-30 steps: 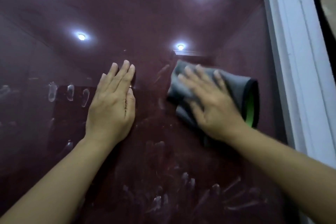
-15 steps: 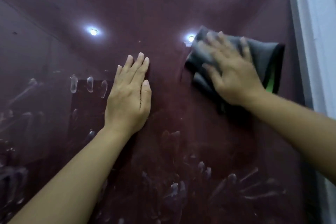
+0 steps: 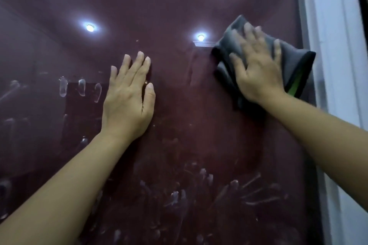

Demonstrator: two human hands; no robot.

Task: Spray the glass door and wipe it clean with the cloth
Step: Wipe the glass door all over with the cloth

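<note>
The dark, maroon-tinted glass door (image 3: 179,6) fills the view and reflects ceiling lights. Pale finger smears mark it at the left and along the bottom. My left hand (image 3: 127,97) lies flat on the glass, fingers together, holding nothing. My right hand (image 3: 256,65) presses a folded grey cloth (image 3: 296,59) with a green edge flat against the glass near the door's right side. The spray bottle is out of view.
A white door frame (image 3: 334,65) runs down the right edge, just beyond the cloth. Reflected ceiling lights (image 3: 90,27) shine in the upper glass. Smeared prints (image 3: 199,191) cover the lower middle of the pane.
My right hand has carried the cloth up and to the right, toward the white frame. My left hand has stayed flat on the glass.
</note>
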